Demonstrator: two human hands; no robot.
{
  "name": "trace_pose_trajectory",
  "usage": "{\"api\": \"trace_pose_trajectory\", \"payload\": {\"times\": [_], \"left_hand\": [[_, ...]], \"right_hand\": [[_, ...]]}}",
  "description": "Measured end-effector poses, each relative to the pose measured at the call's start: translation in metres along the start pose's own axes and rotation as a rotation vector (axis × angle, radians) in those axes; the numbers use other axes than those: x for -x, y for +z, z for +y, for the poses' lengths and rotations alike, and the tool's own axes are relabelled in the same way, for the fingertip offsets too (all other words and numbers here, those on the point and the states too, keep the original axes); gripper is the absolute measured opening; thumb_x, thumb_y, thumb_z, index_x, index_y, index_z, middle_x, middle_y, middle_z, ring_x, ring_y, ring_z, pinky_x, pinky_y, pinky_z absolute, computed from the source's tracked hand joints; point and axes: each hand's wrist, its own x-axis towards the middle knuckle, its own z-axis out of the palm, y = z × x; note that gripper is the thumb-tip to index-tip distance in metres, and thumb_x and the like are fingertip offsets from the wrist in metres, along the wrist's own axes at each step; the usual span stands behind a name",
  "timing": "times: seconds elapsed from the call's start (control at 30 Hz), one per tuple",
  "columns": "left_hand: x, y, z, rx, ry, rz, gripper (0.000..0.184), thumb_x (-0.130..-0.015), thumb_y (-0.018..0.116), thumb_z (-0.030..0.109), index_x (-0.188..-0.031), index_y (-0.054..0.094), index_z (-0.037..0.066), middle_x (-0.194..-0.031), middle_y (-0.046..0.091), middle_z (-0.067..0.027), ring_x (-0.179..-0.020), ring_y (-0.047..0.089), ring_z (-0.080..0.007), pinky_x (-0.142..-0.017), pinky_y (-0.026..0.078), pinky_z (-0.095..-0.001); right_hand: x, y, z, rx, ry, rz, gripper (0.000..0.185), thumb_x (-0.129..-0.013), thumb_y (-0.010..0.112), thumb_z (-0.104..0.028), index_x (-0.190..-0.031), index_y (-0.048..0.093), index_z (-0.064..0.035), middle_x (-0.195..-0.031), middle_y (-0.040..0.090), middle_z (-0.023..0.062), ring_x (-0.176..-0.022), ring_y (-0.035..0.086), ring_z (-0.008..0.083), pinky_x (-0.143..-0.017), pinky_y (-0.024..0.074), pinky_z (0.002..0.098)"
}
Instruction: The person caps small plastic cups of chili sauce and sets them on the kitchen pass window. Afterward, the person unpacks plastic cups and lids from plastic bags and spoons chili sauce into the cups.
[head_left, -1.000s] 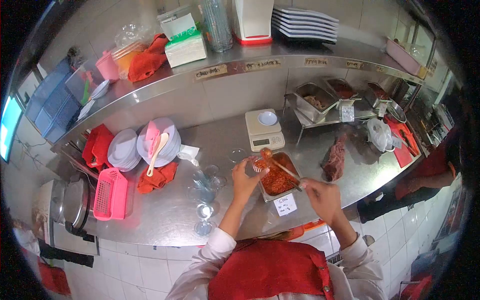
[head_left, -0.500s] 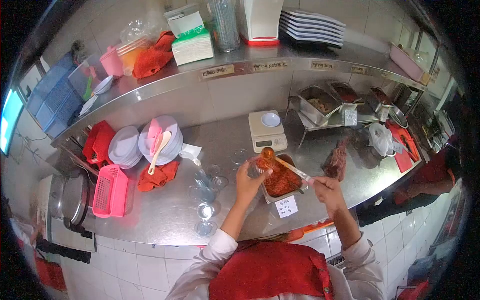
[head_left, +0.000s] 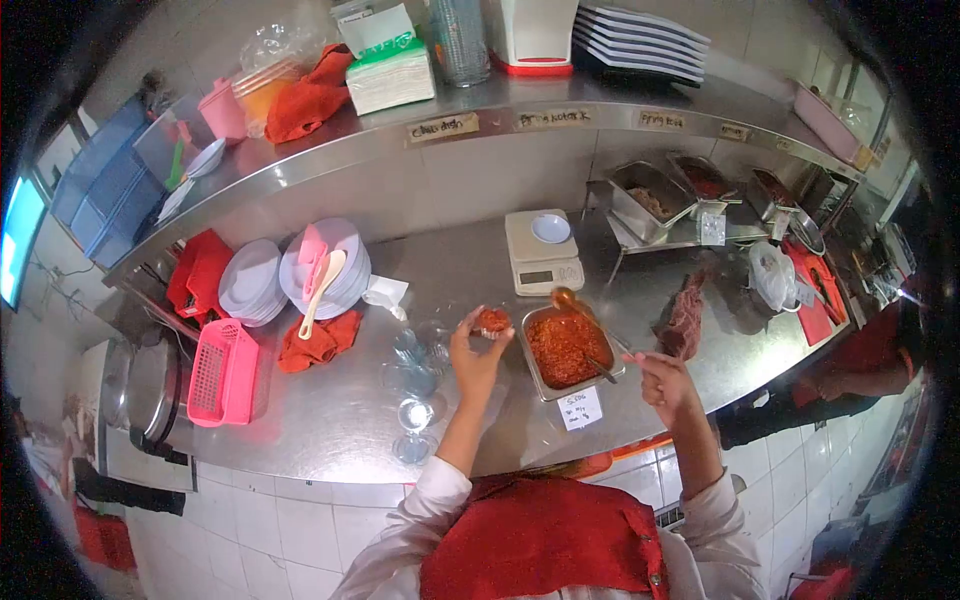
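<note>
My left hand (head_left: 476, 357) is closed round a small clear cup (head_left: 494, 321) filled with red sauce, just left of the metal tray. In my right hand (head_left: 662, 384) is the handle end of a ladle (head_left: 571, 299), whose bowl lies over the tray's back edge. The metal tray (head_left: 543, 386) holds chunky red sauce (head_left: 565, 348), and a second utensil rests in it. A white label (head_left: 580, 408) hangs at its front. Behind the tray stands a digital scale (head_left: 543, 268) with a small white dish (head_left: 550, 229) on top.
Several clear cups (head_left: 413, 413) stand left of my left hand. Further left are stacked plates (head_left: 252, 284), a red cloth (head_left: 319, 342) and a pink basket (head_left: 224, 374). Meat (head_left: 684, 320) lies to the right. A shelf (head_left: 580, 120) crosses above; another person's arm (head_left: 872, 377) shows at right.
My left hand has moved left with the cup, away from the tray. The ladle has shifted from beside the cup to over the tray, and my right hand has moved slightly right.
</note>
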Motion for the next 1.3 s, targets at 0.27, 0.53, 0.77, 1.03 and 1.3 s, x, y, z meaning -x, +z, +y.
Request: {"api": "trace_pose_trajectory", "payload": {"times": [0.27,0.53,0.77,1.03,1.3], "left_hand": [[0.049,-0.033,-0.088,-0.114,-0.192,-0.160,0.057,-0.070,0.084,0.026,-0.117,0.062,0.002,-0.103,0.069,-0.0137,-0.093,0.066,-0.0251,-0.081,0.050,-0.0341],[0.036,-0.045,-0.067,-0.312,-0.286,-0.527,0.063,-0.069,0.081,0.029,-0.120,0.059,-0.001,-0.111,0.065,-0.0242,-0.107,0.061,-0.0363,-0.091,0.048,-0.0386],[0.026,-0.089,-0.029,-0.663,-0.180,-0.407,0.056,-0.068,0.079,0.026,-0.115,0.061,0.001,-0.112,0.061,-0.0230,-0.106,0.058,-0.0372,-0.089,0.046,-0.0432],[-0.003,-0.080,-0.039,-1.375,0.005,-0.132,0.072,-0.064,0.079,0.051,-0.108,0.057,-0.002,-0.106,0.057,-0.0121,-0.105,0.049,-0.0279,-0.089,0.036,-0.0397],[-0.002,-0.068,-0.046,-1.335,0.051,-0.084,0.068,-0.064,0.078,0.052,-0.105,0.060,0.000,-0.109,0.056,-0.0128,-0.106,0.049,-0.0280,-0.091,0.035,-0.0402]], "right_hand": [[-0.016,-0.010,0.048,0.730,-0.379,0.216,0.020,-0.089,0.064,-0.019,-0.082,0.070,-0.0009,-0.058,0.049,-0.0014,-0.051,0.038,0.0116,-0.050,0.0302,0.0285],[-0.005,0.027,0.052,1.382,-0.603,0.434,0.015,-0.087,0.060,-0.016,-0.089,0.069,-0.0039,-0.071,0.062,0.0235,-0.063,0.062,0.0396,-0.059,0.0477,0.0458],[-0.025,0.015,0.063,1.234,-0.548,0.237,0.017,-0.088,0.062,-0.016,-0.091,0.071,-0.0023,-0.061,0.062,0.0141,-0.051,0.057,0.0225,-0.052,0.0446,0.0355],[-0.023,0.001,0.059,0.202,0.043,0.178,0.019,-0.090,0.062,-0.016,-0.096,0.070,-0.0014,-0.054,0.034,-0.0097,-0.042,0.029,0.0033,-0.040,0.0227,0.0226],[-0.014,-0.007,0.059,-0.055,0.084,0.096,0.026,-0.094,0.058,-0.020,-0.108,0.065,0.0001,-0.052,0.028,-0.0101,-0.040,0.024,0.0025,-0.039,0.0200,0.0205]]}}
